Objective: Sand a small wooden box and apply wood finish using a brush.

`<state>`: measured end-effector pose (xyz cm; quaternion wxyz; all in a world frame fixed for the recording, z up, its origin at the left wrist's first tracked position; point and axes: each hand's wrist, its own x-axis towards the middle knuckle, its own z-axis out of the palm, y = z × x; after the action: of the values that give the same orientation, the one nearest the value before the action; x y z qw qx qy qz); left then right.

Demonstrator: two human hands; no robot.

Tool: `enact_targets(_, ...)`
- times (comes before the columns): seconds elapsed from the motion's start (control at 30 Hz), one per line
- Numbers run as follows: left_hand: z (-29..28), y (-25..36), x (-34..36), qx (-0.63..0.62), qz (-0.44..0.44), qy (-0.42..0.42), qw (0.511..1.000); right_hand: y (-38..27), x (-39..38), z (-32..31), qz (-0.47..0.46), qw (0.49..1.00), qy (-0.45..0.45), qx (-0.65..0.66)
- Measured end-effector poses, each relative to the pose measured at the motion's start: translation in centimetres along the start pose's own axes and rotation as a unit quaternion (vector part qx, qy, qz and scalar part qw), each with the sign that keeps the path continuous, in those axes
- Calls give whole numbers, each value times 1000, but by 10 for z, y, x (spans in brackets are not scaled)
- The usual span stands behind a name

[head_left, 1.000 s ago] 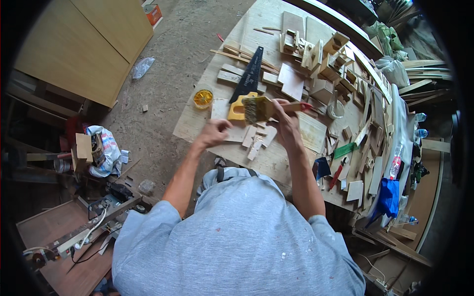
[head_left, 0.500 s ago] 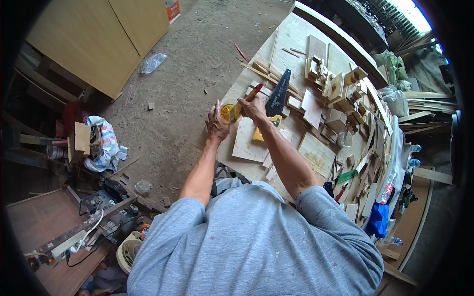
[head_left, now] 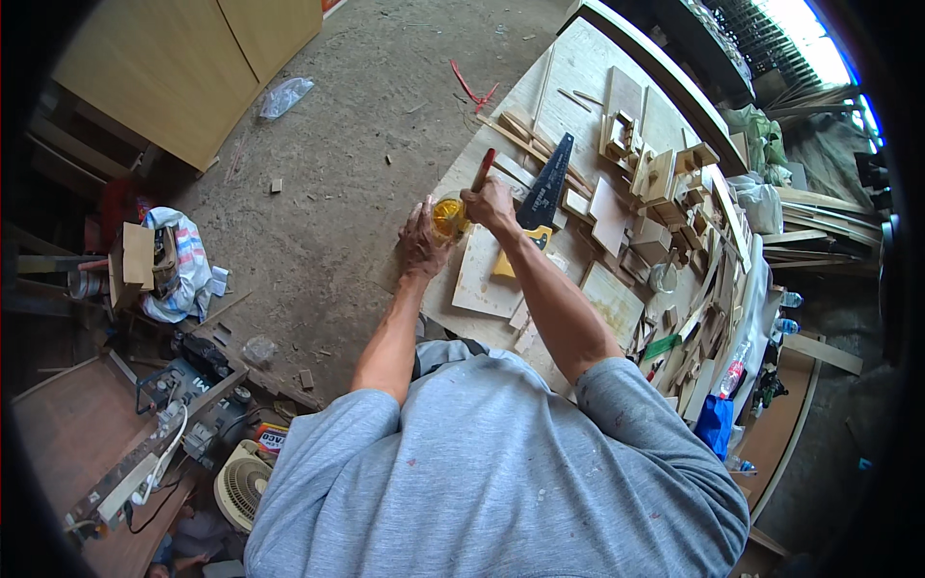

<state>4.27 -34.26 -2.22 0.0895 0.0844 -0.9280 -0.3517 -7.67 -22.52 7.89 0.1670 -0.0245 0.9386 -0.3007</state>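
Fingers of the left hand (head_left: 424,249) are curled around the eight-o'clock side of a clear cup (head_left: 446,220) with yellow-orange contents, found toward twelve o'clock of the view, by the worktable (head_left: 578,63) edge. Whether its weight is borne by the table cannot be told. At its one-o'clock side, a red-handled brush (head_left: 485,168) is pinched in the bent fingers of the right hand (head_left: 492,205); its bristles are mostly hidden. Probably, drips are best limited if the cup is braced firmly and excess is wiped off inside the rim, away from the saw (head_left: 547,191) at three o'clock.
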Motion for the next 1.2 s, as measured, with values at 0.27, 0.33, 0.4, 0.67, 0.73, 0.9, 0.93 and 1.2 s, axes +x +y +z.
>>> enact_targets(0.27,3,-6,3,-40,-4,4,999,2,-16,-25,56,998,14,31)
enact_targets(0.33,1,-5,4,-43,-3,-2,999,1,-18,-29,53,998,14,27)
enact_targets(0.4,1,-4,4,-47,-2,-8,999,-2,-16,-35,40,999,-10,-13)
enact_targets(0.67,0,-7,4,-51,-8,-11,999,-35,-27,-50,-217,952,-163,-140)
enact_targets(0.73,-2,-4,2,-53,-12,-10,998,-39,-29,-46,-212,931,-213,-206)
enact_targets(0.9,-5,0,4,-50,-25,-19,998,-21,-34,-48,-206,965,-160,-33)
enact_targets(0.93,-6,4,3,-35,-30,-19,999,-15,-31,-44,-148,983,-101,-41)
enact_targets(1.2,2,-3,1,-3,23,7,1000,39,-89,-42,-10,986,92,141)
